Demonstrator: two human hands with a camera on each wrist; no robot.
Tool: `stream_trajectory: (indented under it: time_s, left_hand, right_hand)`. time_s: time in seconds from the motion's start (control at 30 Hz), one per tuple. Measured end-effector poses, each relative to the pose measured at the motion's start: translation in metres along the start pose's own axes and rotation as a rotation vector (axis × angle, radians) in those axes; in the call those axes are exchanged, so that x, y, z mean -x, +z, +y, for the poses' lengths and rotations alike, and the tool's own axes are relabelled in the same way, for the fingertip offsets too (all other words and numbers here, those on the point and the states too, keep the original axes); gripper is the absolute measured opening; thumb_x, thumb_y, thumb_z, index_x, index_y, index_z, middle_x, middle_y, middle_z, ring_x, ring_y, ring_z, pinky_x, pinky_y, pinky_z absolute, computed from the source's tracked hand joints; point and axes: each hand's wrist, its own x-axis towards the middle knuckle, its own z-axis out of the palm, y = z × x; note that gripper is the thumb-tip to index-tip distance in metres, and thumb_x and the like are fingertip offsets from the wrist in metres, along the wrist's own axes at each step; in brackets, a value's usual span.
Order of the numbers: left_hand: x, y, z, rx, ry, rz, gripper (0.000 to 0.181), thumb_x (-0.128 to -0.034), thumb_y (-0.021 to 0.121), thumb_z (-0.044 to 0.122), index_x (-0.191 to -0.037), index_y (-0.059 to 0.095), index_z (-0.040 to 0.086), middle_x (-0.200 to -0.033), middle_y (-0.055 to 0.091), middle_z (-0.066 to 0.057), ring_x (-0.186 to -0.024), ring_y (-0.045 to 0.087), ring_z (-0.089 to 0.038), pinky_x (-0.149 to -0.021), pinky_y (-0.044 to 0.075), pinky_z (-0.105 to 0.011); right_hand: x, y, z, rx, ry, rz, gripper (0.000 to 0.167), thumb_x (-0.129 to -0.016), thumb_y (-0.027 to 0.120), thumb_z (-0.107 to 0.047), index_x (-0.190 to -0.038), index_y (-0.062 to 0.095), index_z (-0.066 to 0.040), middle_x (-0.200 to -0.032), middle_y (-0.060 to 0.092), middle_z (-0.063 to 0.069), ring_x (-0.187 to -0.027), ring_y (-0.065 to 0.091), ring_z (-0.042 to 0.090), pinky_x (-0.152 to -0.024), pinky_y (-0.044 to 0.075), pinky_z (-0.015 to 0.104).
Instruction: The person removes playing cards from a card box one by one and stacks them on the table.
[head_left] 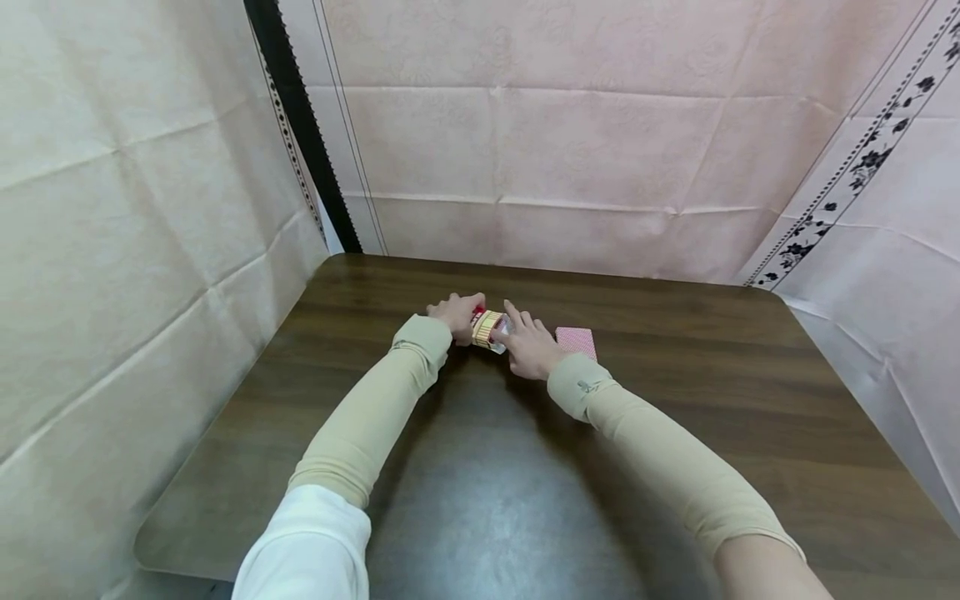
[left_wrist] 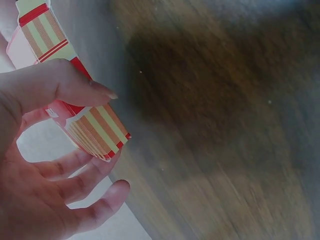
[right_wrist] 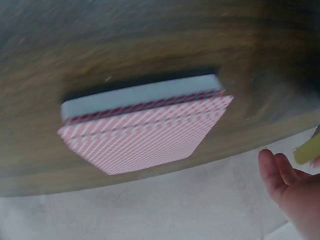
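Observation:
In the head view my left hand (head_left: 454, 318) holds a red and yellow striped card box (head_left: 487, 327). The left wrist view shows that box (left_wrist: 102, 127) between the thumb and fingers of my left hand (left_wrist: 55, 180), one end jutting to the upper left. At the box's right end, my right hand (head_left: 531, 348) touches it with the thumb side, its other fingers extended. Just right of that hand lies a deck of pink-patterned cards (head_left: 576, 342). Seen closer, the deck (right_wrist: 150, 132) has its top cards slightly offset. Part of a hand (right_wrist: 295, 192) shows at lower right; which hand is unclear.
Both hands are over the far part of a brown wooden table (head_left: 675, 350). Pale cloth (head_left: 600, 150) hangs behind the table's far edge and at both sides. A black strip (head_left: 300, 108) runs down at the back left corner.

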Motion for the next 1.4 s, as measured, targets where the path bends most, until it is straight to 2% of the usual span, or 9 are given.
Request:
stream_trajectory:
  time_s: [0.23, 0.43, 0.53, 0.73, 0.9, 1.07, 1.23, 1.4]
  left_hand:
    - [-0.002, 0.001, 0.002, 0.011, 0.016, 0.008, 0.058, -0.0706, 0.071, -0.001, -0.117, 0.048, 0.025, -0.109, 0.055, -0.012, -0.098, 0.05, -0.03, -0.093, 0.037, -0.057]
    - [-0.001, 0.002, 0.0, 0.01, 0.003, -0.005, 0.057, -0.0713, 0.07, -0.002, -0.117, 0.047, 0.025, -0.111, 0.054, -0.012, -0.099, 0.051, -0.03, -0.094, 0.037, -0.056]
    - [0.0, 0.001, -0.002, 0.008, -0.001, -0.003, 0.059, -0.0702, 0.07, -0.003, -0.117, 0.047, 0.025, -0.113, 0.054, -0.012, -0.101, 0.052, -0.03, -0.094, 0.037, -0.056]
    - [0.004, -0.001, -0.003, 0.007, -0.001, 0.007, 0.059, -0.07, 0.069, -0.004, -0.117, 0.047, 0.023, -0.114, 0.053, -0.013, -0.102, 0.051, -0.031, -0.094, 0.037, -0.057]
    - [0.003, 0.0, -0.003, 0.003, -0.013, -0.003, 0.06, -0.0704, 0.069, -0.004, -0.117, 0.046, 0.024, -0.116, 0.053, -0.013, -0.103, 0.05, -0.03, -0.094, 0.037, -0.056]
    - [0.002, 0.001, -0.002, 0.007, -0.013, -0.001, 0.06, -0.0698, 0.07, -0.004, -0.117, 0.047, 0.024, -0.115, 0.053, -0.013, -0.104, 0.051, -0.03, -0.093, 0.037, -0.056]
    - [0.001, 0.001, -0.004, 0.014, -0.025, -0.002, 0.058, -0.0705, 0.07, -0.003, -0.117, 0.047, 0.024, -0.111, 0.053, -0.013, -0.1, 0.052, -0.031, -0.093, 0.037, -0.056]
    - [-0.001, 0.002, -0.008, 0.015, -0.036, -0.001, 0.061, -0.0691, 0.07, -0.003, -0.119, 0.047, 0.024, -0.114, 0.053, -0.013, -0.099, 0.052, -0.031, -0.093, 0.037, -0.057]
  right_hand:
    - [-0.001, 0.002, -0.001, 0.002, 0.01, -0.013, 0.054, -0.086, 0.061, -0.014, -0.138, 0.052, -0.023, -0.159, 0.011, 0.024, -0.133, 0.035, 0.04, -0.104, 0.038, 0.053]
    - [0.004, 0.001, 0.001, -0.027, -0.004, -0.011, 0.05, -0.087, 0.056, -0.01, -0.136, 0.054, -0.022, -0.159, 0.013, 0.024, -0.135, 0.034, 0.041, -0.104, 0.037, 0.054]
    - [0.007, 0.002, 0.001, -0.043, -0.013, 0.026, 0.05, -0.088, 0.053, -0.009, -0.136, 0.054, -0.022, -0.158, 0.016, 0.024, -0.133, 0.036, 0.042, -0.105, 0.038, 0.055]
    - [0.012, 0.004, 0.007, -0.099, -0.05, 0.146, 0.048, -0.088, 0.06, -0.013, -0.136, 0.056, -0.019, -0.156, 0.026, 0.023, -0.129, 0.045, 0.039, -0.103, 0.042, 0.051]
    - [0.013, 0.004, 0.008, -0.131, -0.101, 0.244, 0.037, -0.087, 0.069, -0.023, -0.122, 0.065, -0.011, -0.149, 0.039, 0.026, -0.121, 0.053, 0.037, -0.099, 0.047, 0.047]
    - [0.011, 0.004, 0.007, -0.115, -0.081, 0.284, 0.035, -0.087, 0.07, -0.035, -0.106, 0.069, -0.006, -0.14, 0.049, 0.024, -0.12, 0.054, 0.036, -0.102, 0.044, 0.047]
    - [0.014, 0.003, 0.008, -0.092, -0.048, 0.259, 0.04, -0.084, 0.071, -0.031, -0.114, 0.062, -0.006, -0.134, 0.054, 0.021, -0.117, 0.052, 0.036, -0.099, 0.044, 0.049]
    - [0.02, 0.005, 0.013, -0.127, -0.016, 0.243, 0.05, -0.078, 0.071, -0.024, -0.122, 0.054, -0.008, -0.124, 0.055, 0.018, -0.112, 0.048, 0.033, -0.096, 0.043, 0.048]
